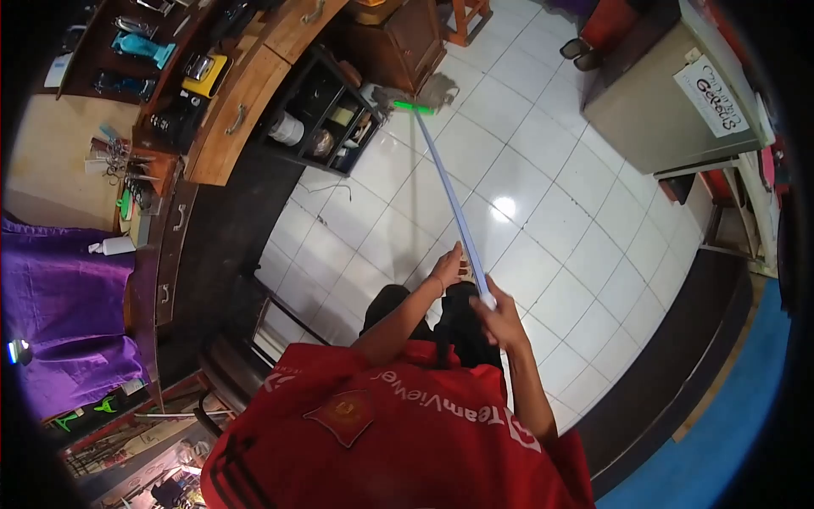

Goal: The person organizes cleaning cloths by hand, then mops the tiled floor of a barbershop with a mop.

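A broom with a long pale blue handle (447,182) slants away from me across the tiled floor. Its narrow green head (414,108) rests at the far end, beside the foot of a wooden cabinet, with a dark grey fuzzy mass (437,89) around it. My right hand (500,316) is closed round the handle close to its near end. Farther along, my left hand (448,268) has its fingers curled at the handle from the left side, some of them partly hidden by it.
Left of the broom head stands a black open shelf (326,119) holding several small items. The wooden cabinet (405,42) is behind the head. At right are a grey cabinet (653,102) with a sign and a dark ledge (678,373). Hair clippers (142,49) lie on the left counter.
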Available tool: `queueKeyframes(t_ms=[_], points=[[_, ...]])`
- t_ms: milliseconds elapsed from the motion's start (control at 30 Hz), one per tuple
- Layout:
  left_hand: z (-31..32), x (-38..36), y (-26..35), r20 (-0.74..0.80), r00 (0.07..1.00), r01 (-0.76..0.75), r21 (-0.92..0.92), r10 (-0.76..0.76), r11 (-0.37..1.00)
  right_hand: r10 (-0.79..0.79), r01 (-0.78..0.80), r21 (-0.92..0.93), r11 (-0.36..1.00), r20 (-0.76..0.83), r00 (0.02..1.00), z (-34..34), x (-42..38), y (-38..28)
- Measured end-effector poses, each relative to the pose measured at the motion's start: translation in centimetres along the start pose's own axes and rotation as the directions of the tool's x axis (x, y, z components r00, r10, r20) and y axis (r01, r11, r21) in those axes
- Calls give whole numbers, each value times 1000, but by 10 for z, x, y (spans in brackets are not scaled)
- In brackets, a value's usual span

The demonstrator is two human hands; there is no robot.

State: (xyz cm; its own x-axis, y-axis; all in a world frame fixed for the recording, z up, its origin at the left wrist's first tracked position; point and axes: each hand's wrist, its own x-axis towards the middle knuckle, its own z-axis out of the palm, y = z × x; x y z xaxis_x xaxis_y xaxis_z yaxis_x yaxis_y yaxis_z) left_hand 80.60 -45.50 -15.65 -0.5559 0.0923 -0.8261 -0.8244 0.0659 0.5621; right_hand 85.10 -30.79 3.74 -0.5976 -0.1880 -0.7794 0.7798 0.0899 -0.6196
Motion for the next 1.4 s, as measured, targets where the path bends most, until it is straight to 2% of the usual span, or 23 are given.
queueKeyframes(t_ms=[33, 67, 133, 167, 200, 233, 267, 300, 367, 400, 433, 500, 600, 700, 833, 900, 967, 1033, 1133, 1233, 1300, 1367, 1400], points=[[12, -6, 24, 48, 978, 205, -338, -201, 919, 19, -40, 291, 956, 74, 997, -9, -17, -3], [23, -15, 50, 53, 979, 203, -341, -197, 918, 17, -96, 552, 828, 147, 989, -21, -31, 2], [45, -25, 97, 65, 961, 213, -792, -268, 572, -17, -246, 916, 317, 264, 964, -45, -63, 26], [51, 15, 70, 131, 949, 284, -745, -285, 604, -40, -282, 945, 165, 292, 956, -57, -68, 63], [56, 55, 43, 196, 933, 350, -689, -302, 635, -77, -347, 929, -129, 339, 938, -68, -77, 97], [62, 93, 17, 260, 912, 409, -626, -317, 664, 51, -372, 928, -19, 372, 927, -76, -87, 85], [66, 88, 21, 195, 937, 347, -604, -289, 718, 275, -289, 852, 438, 179, 945, -78, -95, 61], [71, 80, 28, 128, 957, 285, -573, -260, 768, 334, -260, 575, 776, -26, 942, -67, -101, -2], [79, 76, 62, 79, 934, 319, -625, -349, 713, 317, -267, 216, 939, -252, 914, -60, -91, -20], [80, 81, 74, 32, 902, 337, -675, -430, 656, 160, -156, 42, 987, -358, 920, -58, -85, -32], [74, 87, 87, 36, 898, 345, -678, -439, 649, -16, -52, -149, 987, -426, 904, -55, -76, -47], [59, 106, 121, 297, 896, 408, -842, -330, 352, -161, -104, -457, 884, -504, 849, -58, -58, -84], [26, 143, 177, 321, 909, 394, -871, -267, 294, -322, -17, -633, 774, -416, 850, -63, -3, -145], [-16, 211, 220, 273, 937, 329, -897, -216, 295, -355, -18, -711, 703, -373, 857, -59, 69, -206], [-16, 244, 303, 218, 974, 225, -939, -54, 261, -546, 25, -859, 511, -302, 782, -94, 118, -287], [-24, 238, 348, 277, 958, 281, -957, -73, 68, -490, -30, -864, 503, -313, 814, -81, 120, -356], [-44, 223, 363, 392, 914, 400, -914, 110, -67, -507, -82, -956, 283, -222, 833, -69, 104, -383], [-50, 201, 375, 517, 804, 569, -812, 293, -127, -563, -72, -967, 246, -203, 802, -52, 81, -402], [-39, 218, 381, 455, 884, 461, -886, 109, -39, -537, -112, -945, 307, -269, 799, -59, 101, -391], [-55, 273, 351, 376, 924, 382, -920, -72, 86, -549, 38, -883, 469, -257, 795, -72, 155, -349], [-94, 302, 326, 217, 976, 203, -947, 29, 249, -537, 118, -857, 501, -201, 819, -62, 198, -304], [-145, 318, 321, -9, 946, 162, -853, -324, 496, -431, 138, -793, 593, -168, 887, -27, 238, -251], [-159, 319, 313, 25, 954, 184, -836, -299, 517, -415, 99, -787, 609, -209, 885, -9, 234, -262]])
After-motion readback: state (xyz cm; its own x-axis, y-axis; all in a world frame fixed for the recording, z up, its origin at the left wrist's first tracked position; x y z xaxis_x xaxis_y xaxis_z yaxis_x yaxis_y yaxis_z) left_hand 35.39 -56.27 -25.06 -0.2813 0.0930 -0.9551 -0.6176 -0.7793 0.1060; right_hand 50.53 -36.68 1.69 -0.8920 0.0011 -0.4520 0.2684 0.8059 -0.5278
